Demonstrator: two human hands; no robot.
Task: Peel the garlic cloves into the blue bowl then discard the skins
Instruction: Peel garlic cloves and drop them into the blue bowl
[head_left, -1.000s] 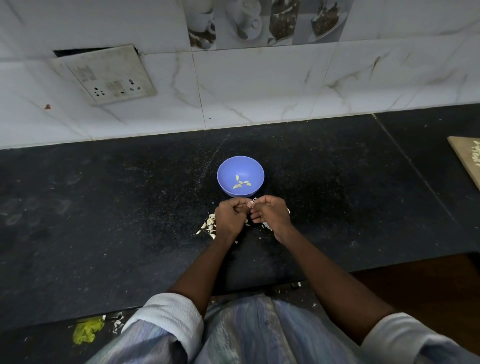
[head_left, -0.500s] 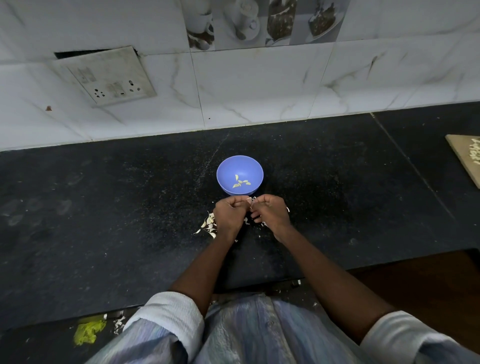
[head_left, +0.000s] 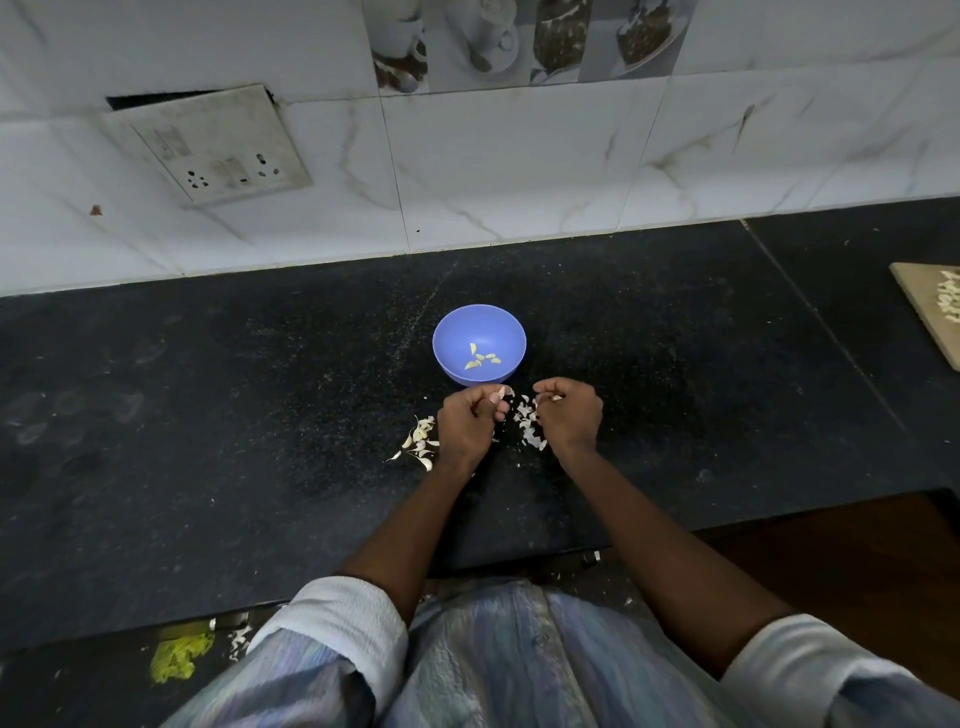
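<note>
The blue bowl (head_left: 448, 332) stands on the black counter and holds several peeled garlic cloves (head_left: 481, 358). Just in front of it, my left hand (head_left: 467, 423) is curled and pinches a pale garlic clove (head_left: 502, 392) at its fingertips. My right hand (head_left: 570, 413), a short gap to the right, pinches a small pale piece of garlic skin (head_left: 556, 398). Loose garlic skins (head_left: 527, 423) lie on the counter between the two hands, and more skins (head_left: 421, 441) lie just left of my left hand.
A wooden board (head_left: 927, 317) with pale pieces on it sits at the counter's far right edge. A yellow-green scrap (head_left: 179, 657) and white bits lie low at the front left. A socket plate (head_left: 208, 143) hangs on the tiled wall behind.
My hands, pressed together over one clove before, have pulled apart sideways; each now pinches its own piece.
</note>
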